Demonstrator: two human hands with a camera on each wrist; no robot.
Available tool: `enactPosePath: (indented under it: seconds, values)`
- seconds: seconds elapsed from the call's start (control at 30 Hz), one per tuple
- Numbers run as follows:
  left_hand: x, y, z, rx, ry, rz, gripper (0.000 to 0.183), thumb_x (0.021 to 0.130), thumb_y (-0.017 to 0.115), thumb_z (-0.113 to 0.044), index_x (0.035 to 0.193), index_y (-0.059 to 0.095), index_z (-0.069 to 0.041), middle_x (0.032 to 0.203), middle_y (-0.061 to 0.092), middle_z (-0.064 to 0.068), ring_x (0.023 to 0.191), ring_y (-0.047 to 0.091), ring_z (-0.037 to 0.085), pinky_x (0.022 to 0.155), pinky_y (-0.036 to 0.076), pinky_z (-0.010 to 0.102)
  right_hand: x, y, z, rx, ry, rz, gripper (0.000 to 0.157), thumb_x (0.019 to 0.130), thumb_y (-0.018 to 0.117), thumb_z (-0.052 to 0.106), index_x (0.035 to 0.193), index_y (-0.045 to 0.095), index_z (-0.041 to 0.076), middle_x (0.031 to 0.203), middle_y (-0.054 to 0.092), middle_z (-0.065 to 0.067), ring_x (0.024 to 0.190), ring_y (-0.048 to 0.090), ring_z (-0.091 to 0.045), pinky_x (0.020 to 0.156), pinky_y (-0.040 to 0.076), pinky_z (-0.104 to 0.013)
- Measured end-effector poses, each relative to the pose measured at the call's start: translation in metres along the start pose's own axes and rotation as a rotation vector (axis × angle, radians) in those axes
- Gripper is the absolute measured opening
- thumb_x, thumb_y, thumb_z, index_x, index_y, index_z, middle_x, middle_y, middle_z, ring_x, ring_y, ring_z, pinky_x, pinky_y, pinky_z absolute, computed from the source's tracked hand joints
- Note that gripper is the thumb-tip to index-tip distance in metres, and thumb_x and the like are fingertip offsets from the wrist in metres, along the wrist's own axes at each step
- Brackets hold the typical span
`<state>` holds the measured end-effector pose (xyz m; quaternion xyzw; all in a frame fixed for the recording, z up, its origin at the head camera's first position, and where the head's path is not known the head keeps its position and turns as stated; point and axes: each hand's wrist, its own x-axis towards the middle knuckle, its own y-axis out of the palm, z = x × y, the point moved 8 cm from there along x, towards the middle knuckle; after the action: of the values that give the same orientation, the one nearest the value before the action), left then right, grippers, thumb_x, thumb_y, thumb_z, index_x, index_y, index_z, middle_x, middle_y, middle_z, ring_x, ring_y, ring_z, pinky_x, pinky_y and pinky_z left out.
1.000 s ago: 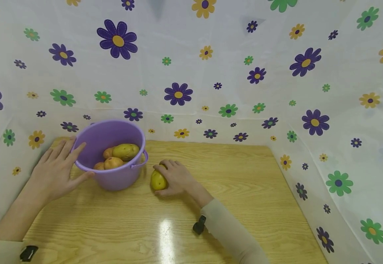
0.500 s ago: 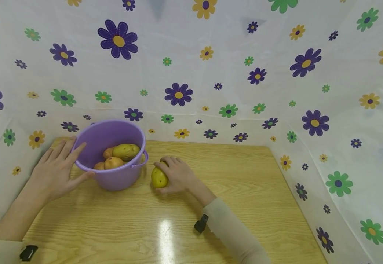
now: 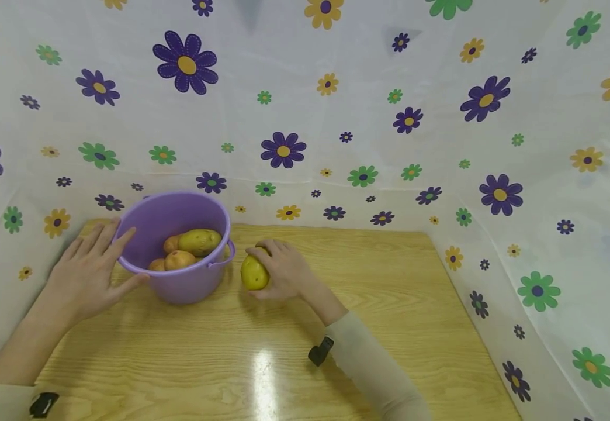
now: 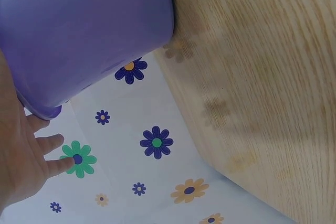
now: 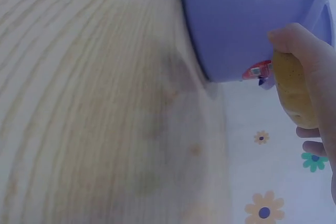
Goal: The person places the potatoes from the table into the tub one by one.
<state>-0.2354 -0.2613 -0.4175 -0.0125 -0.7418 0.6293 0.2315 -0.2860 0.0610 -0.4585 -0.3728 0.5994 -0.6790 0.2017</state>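
Note:
My right hand grips a yellow potato, fingers over its top and thumb at its near side. In the right wrist view this potato is raised off the table, beside the bucket wall. A purple bucket stands at the left, holding several potatoes: a long greenish-yellow one lies among browner ones. At the bucket's left rim is my left hand, its fingers spread and straight; the left wrist view shows it right at the rim.
The wood-grain table is bounded by a white flower-print sheet at the back and both sides. A side handle sticks out from the bucket's right, between bucket and right hand. A red label shows on its wall.
My right hand has lifted the potato and moved it slightly away from me, alongside the bucket's handle. My left hand has stayed at the rim.

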Motion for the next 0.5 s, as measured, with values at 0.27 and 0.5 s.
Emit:
enactPosePath:
  seconds: [0.27, 0.5]
  values:
    - [0.0, 0.001, 0.001, 0.003, -0.006, 0.013, 0.101, 0.092, 0.064, -0.069, 0.165, 0.033, -0.007, 0.177, 0.015, 0.021, 0.156, 0.029, 0.053, 0.119, 0.028, 0.075, 0.008, -0.02, 0.001, 0.013, -0.028, -0.074, 0.093, 0.076, 0.081, 0.068, 0.15, 0.052, 0.019, 0.141, 0.06, -0.009, 0.12, 0.067, -0.027, 0.104, 0.059, -0.04]
    - [0.0, 0.002, 0.002, 0.005, -0.001, 0.013, 0.102, 0.092, 0.064, -0.069, 0.165, 0.032, -0.007, 0.178, 0.013, 0.021, 0.156, 0.029, 0.053, 0.119, 0.028, 0.074, 0.014, -0.035, 0.002, 0.066, -0.051, -0.161, 0.092, 0.073, 0.085, 0.062, 0.146, 0.056, 0.016, 0.138, 0.061, -0.01, 0.12, 0.067, -0.027, 0.103, 0.06, -0.04]
